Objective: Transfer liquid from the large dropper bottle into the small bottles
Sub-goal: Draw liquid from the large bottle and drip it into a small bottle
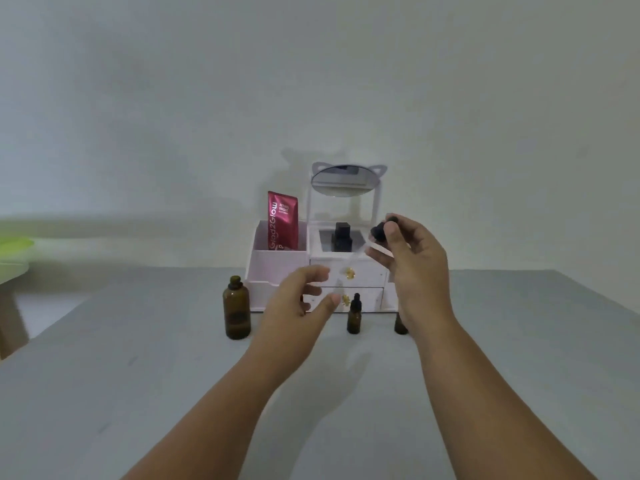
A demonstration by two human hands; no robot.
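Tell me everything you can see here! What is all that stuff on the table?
large dropper bottle: one, brown, uncapped, on the table left of the organizer.
capped small bottle: one, brown with a black dropper cap, in front of the drawers.
other small bottle: one, brown, partly hidden behind the right wrist.
dropper: one, black bulb and clear tube, in the air.
organizer: one, pale pinkish white, at the back of the table.
mirror: one, round, on top of the organizer.
pouch: one, red, in the organizer's left compartment.
black container: one, in the right compartment.
table: one, grey.
green thing: one, blurred, far left.
left hand: open, in front of the drawers.
right hand: pinching the dropper.
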